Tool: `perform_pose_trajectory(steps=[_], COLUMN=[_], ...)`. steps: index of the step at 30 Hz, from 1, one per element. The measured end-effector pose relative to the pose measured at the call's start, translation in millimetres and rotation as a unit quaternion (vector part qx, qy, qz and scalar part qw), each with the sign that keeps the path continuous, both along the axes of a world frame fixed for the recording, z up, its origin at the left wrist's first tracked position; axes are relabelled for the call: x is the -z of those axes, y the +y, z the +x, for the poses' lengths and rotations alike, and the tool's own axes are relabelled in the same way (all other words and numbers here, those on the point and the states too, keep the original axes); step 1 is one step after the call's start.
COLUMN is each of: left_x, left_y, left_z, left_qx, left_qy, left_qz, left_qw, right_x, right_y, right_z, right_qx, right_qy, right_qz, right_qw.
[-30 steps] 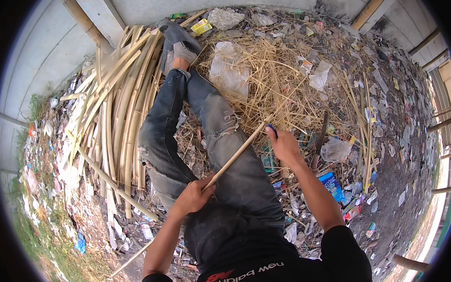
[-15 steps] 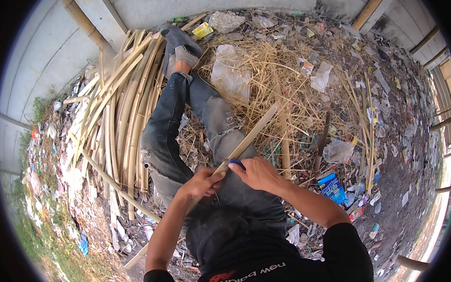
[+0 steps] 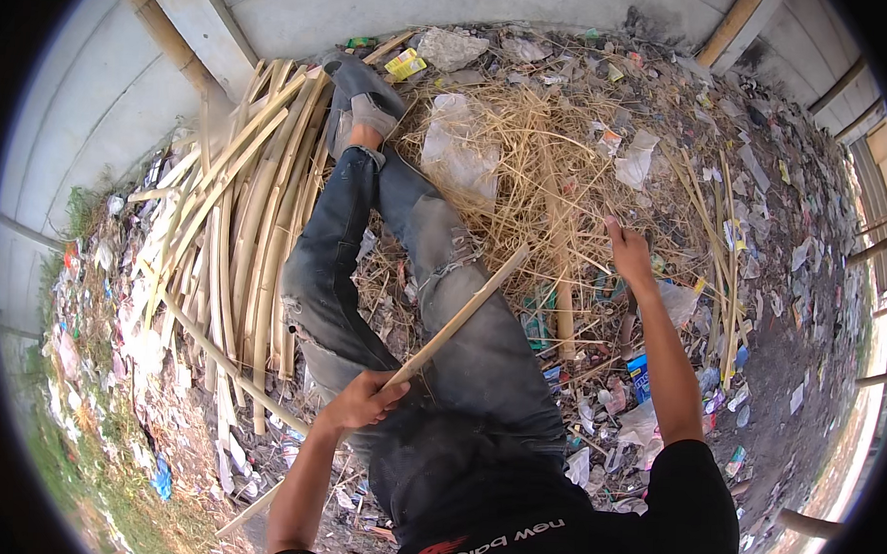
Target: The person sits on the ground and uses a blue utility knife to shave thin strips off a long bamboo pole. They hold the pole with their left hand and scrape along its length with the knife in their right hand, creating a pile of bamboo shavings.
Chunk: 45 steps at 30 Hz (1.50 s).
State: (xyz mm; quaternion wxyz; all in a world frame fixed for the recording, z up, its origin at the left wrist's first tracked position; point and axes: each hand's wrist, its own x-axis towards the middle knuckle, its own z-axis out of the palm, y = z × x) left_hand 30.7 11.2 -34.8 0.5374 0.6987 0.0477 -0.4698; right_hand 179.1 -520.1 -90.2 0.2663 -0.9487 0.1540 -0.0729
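My left hand (image 3: pixel 363 401) is closed around a long split bamboo strip (image 3: pixel 462 317) that lies slantwise across my thigh. One end of the strip points up and away to the right; a pale length low on the left may be its other end. Out to the right, above the straw-like shavings (image 3: pixel 526 163), my right hand (image 3: pixel 630 252) is held away from the strip with its fingers curled together. What sits in those fingers, if anything, is hidden; no blue piece shows there.
A pile of split bamboo strips (image 3: pixel 259 241) lies left of my legs, against the concrete wall (image 3: pixel 316 19). Litter and plastic scraps cover the ground, with a blue packet (image 3: pixel 639 378) below my right forearm. A bamboo piece (image 3: pixel 559 252) lies among the shavings.
My right hand, earlier at the strip with a blue-handled tool, has swung far out to the right. My left hand and the strip have shifted slightly down and left.
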Motion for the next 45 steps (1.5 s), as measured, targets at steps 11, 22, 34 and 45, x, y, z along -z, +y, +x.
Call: perform_pose_trajectory(steps=[11, 22, 34, 45], left_x=[11.9, -4.3, -25.3, -14.5], left_y=[-49.4, -54.7, -26.0, -43.7], left_z=[32.1, 29.7, 10.7, -9.8], left_qx=[0.056, 0.086, 0.112, 0.112], left_qy=[-0.218, -0.301, -0.29, -0.378], left_qz=[0.023, 0.085, 0.162, 0.278], left_qw=[0.974, 0.946, 0.937, 0.876], right_x=[-60.3, -45.2, 14.0, -25.9], right_y=[211.6, 119.3, -6.6, 164.1], right_z=[-107.0, -41.3, -4.6, -83.4], right_qx=[-0.366, -0.164, 0.037, -0.258], right_qy=[0.137, 0.082, -0.014, 0.09], right_qz=[0.024, 0.019, 0.024, 0.008], right_qw=[0.92, 0.983, 0.999, 0.962])
